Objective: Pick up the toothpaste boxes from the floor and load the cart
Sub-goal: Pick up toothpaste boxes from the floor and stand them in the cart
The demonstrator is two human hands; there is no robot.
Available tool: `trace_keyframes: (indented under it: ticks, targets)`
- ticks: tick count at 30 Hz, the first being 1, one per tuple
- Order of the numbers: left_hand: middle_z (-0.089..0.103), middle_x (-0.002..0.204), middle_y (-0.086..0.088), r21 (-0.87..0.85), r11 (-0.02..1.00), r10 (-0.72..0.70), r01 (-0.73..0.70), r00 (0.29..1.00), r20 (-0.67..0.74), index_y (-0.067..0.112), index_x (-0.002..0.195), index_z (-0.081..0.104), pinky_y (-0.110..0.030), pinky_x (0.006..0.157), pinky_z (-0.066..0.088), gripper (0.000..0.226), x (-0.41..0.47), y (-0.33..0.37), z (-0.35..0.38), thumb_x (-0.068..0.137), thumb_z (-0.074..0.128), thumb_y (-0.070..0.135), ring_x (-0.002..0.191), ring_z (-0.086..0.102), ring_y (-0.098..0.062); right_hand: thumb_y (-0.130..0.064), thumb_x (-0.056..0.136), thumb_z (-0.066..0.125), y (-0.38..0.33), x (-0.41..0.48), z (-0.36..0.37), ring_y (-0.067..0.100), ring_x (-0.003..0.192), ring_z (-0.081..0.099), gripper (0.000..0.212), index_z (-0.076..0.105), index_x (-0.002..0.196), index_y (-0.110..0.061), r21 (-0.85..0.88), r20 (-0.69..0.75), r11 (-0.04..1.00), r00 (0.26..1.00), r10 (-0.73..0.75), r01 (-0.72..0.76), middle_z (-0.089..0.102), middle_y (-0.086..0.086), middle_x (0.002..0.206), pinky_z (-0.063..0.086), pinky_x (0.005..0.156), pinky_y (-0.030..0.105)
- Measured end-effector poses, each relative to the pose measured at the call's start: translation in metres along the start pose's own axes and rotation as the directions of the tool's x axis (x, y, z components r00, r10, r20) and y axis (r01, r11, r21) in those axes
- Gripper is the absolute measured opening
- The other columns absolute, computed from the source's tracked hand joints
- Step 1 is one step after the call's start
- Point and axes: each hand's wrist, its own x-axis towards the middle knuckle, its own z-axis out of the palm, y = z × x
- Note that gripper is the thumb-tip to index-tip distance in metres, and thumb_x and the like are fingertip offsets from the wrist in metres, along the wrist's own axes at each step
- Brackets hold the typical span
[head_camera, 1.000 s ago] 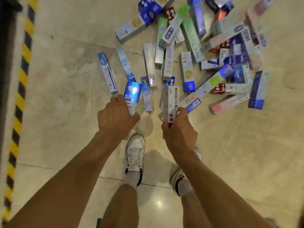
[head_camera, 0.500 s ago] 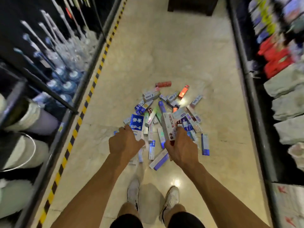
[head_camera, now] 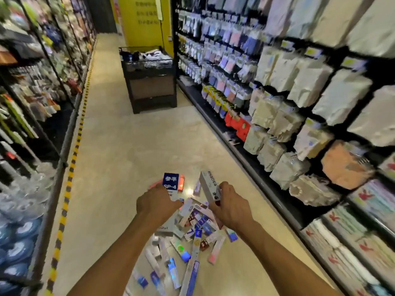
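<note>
Toothpaste boxes [head_camera: 193, 242] lie heaped on the floor [head_camera: 119, 146] at 6 o'clock, too blurred to count. Two more are lifted: the left hand [head_camera: 158, 205] grips one blue box [head_camera: 171, 184] reading "SP-4", and the right hand [head_camera: 232, 207] grips one white box [head_camera: 210, 186].

Both arms stretched forward, bare. Left hand [head_camera: 157, 205] curled round a blue box [head_camera: 171, 184], right hand [head_camera: 232, 207] round a white box [head_camera: 210, 186], hands apart.

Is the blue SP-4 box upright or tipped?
Upright: the left hand grips the lower end of the blue SP-4 box, which stands above the fist, lettering level.
</note>
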Motion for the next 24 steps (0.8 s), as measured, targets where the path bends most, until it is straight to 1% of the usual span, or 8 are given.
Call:
trace_keyframes:
  ticks: [2,5,9,12,14,17,20,24]
  targets:
    - [0.061,0.093,0.005,0.04,0.993,0.111,-0.111,0.994,-0.002,0.019,0.111,0.054,-0.026,0.062,0.043,0.062,-0.003,0.02,-0.009,0.076,0.066,0.069,0.077,0.057,-0.017,-0.051,0.089,0.058,0.009,-0.019,-0.015,0.029,0.086,0.063,0.043,0.039,0.116,-0.022,-0.003,-0.039,0.996,0.995,0.088,-0.088,0.056,0.003,0.116,0.05,0.064,0.038]
    - [0.066,0.107,0.001,0.086,0.957,0.272,-0.277,0.96,0.057,0.018,0.115,0.053,-0.028,0.065,0.043,0.064,-0.014,0.057,-0.006,0.077,0.064,0.069,0.084,0.061,-0.019,-0.049,0.089,0.06,0.027,-0.062,-0.037,0.029,0.082,0.06,0.041,0.039,0.112,-0.022,0.003,-0.087,0.973,0.969,0.232,-0.232,0.056,0.003,0.11,0.041,0.059,0.037]
    - [0.065,0.112,-0.001,0.097,0.874,0.461,-0.475,0.876,0.139,0.018,0.118,0.05,-0.03,0.068,0.043,0.066,-0.05,0.118,0.01,0.077,0.063,0.069,0.093,0.063,-0.023,-0.05,0.085,0.065,0.059,-0.137,-0.066,0.026,0.078,0.062,0.045,0.042,0.111,-0.023,0.085,-0.145,0.895,0.883,0.446,-0.438,0.059,0.001,0.1,0.052,0.064,0.041]
    - [0.062,0.106,0.0,0.055,0.79,0.594,-0.61,0.785,0.178,0.019,0.117,0.05,-0.031,0.071,0.045,0.065,-0.09,0.166,0.025,0.077,0.064,0.068,0.09,0.061,-0.023,-0.054,0.083,0.064,0.09,-0.202,-0.082,0.025,0.089,0.065,0.054,0.043,0.125,-0.026,0.092,-0.21,0.832,0.806,0.553,-0.546,0.06,0.001,0.114,0.052,0.064,0.038]
    - [0.06,0.1,0.002,0.027,0.728,0.669,-0.685,0.719,0.188,0.02,0.113,0.05,-0.03,0.071,0.047,0.063,-0.121,0.197,0.034,0.076,0.064,0.069,0.083,0.058,-0.02,-0.054,0.084,0.062,0.11,-0.245,-0.094,0.023,0.09,0.064,0.054,0.045,0.128,-0.028,0.103,-0.261,0.793,0.753,0.604,-0.6,0.061,0.0,0.115,0.048,0.062,0.034]
    - [0.064,0.105,0.002,0.0,0.641,0.749,-0.768,0.625,0.221,0.024,0.109,0.049,-0.03,0.073,0.047,0.06,-0.174,0.242,0.049,0.074,0.064,0.07,0.089,0.062,-0.02,-0.05,0.078,0.063,0.137,-0.308,-0.111,0.021,0.087,0.064,0.044,0.052,0.116,-0.032,0.182,-0.317,0.713,0.646,0.695,-0.677,0.061,-0.003,0.106,0.049,0.064,0.033]
    - [0.066,0.104,0.004,-0.014,0.572,0.797,-0.82,0.552,0.245,0.028,0.107,0.053,-0.032,0.077,0.052,0.062,-0.228,0.287,0.067,0.064,0.06,0.072,0.091,0.065,-0.02,-0.049,0.073,0.063,0.167,-0.365,-0.125,0.021,0.085,0.063,0.039,0.054,0.107,-0.032,0.232,-0.326,0.613,0.534,0.78,-0.755,0.056,-0.005,0.1,0.053,0.067,0.036]
    - [0.065,0.102,0.004,-0.04,0.485,0.852,-0.874,0.461,0.249,0.027,0.104,0.049,-0.029,0.068,0.042,0.054,-0.309,0.341,0.093,0.071,0.063,0.067,0.089,0.063,-0.019,-0.048,0.078,0.063,0.21,-0.444,-0.138,0.02,0.084,0.063,0.029,0.052,0.101,-0.033,0.292,-0.367,0.514,0.401,0.839,-0.807,0.052,-0.008,0.094,0.043,0.062,0.033]
